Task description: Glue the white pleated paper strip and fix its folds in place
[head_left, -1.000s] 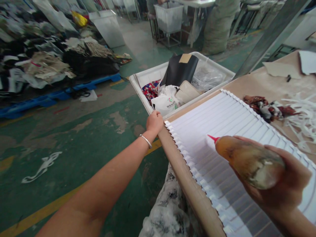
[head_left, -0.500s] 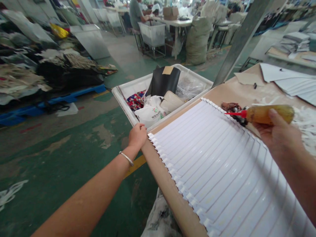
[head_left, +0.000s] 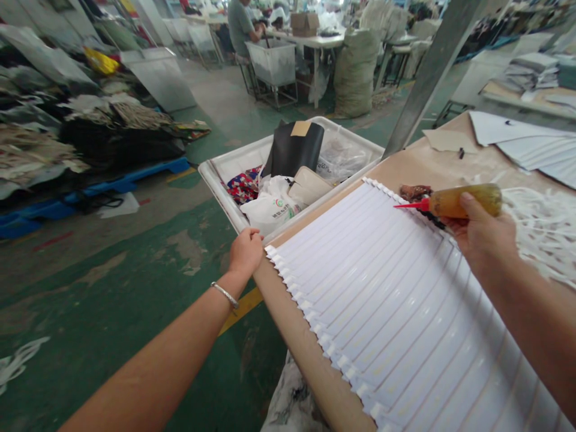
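Note:
My right hand is closed round a squeeze bottle of amber liquid, probably a glue bottle. Its red nozzle points left, above the far right part of a sheet of overlapping white strips. Those strips lie in close rows on the brown-topped table, their folded ends forming a jagged left edge. At the table's near left corner, beside the white bin, my left hand is closed with curled fingers over the edge. What lies under those fingers is partly hidden.
A white bin with a black sheet roll and bags adjoins the table's far edge. Loose white strips and cut white pieces lie to the right. A metal post rises behind. A person sits farther back.
My right hand has moved left with the bottle, its nozzle now farther over the white strips. My left hand stays at the table corner; the whole view has shifted slightly.

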The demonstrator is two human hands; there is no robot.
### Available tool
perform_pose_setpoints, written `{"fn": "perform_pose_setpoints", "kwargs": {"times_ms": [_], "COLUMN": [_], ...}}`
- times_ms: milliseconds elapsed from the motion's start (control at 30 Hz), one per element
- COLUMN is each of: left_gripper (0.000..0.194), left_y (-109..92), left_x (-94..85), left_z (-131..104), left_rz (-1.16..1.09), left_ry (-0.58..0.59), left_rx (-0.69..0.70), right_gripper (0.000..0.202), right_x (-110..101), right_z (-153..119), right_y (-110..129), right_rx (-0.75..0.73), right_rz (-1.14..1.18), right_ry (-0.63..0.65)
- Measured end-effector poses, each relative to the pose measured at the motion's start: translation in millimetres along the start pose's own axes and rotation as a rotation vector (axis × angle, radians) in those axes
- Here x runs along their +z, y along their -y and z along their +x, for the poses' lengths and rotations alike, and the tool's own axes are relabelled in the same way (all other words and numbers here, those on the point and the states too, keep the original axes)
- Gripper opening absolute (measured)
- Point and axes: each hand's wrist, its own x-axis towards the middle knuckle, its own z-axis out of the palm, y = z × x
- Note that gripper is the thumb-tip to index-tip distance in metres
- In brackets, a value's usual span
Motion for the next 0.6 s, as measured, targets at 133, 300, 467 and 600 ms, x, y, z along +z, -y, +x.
{"fn": "perform_pose_setpoints", "kwargs": {"times_ms": [133,300,467,600], "left_gripper": [0.036,0.026,0.022,0.023], "left_y": [1,4,6,6], "left_x": [0.4,2.3,5.1,6.5], "left_z": [0,2,4,5], "left_rz": [-0.008,-0.015,-0.022,-0.03], "left_ry": [0.009,0.013,0.008,0.008], "left_rx": [0.002,0.001,-0.005,-0.005], "right_gripper": [0.031,0.034,0.05,0.067], "right_x": [-2,-4,-3,-2], "right_z": [-9,-27,-51,-72], "right_y": [-3,-4,-4,-1], "right_rx": [-0.001,-0.004,0.021,0.047], "right_rz": [-0.015,-0.038,-0.047,-0.089], "right_ry": [0.05,0.134,0.186,0.236]}}
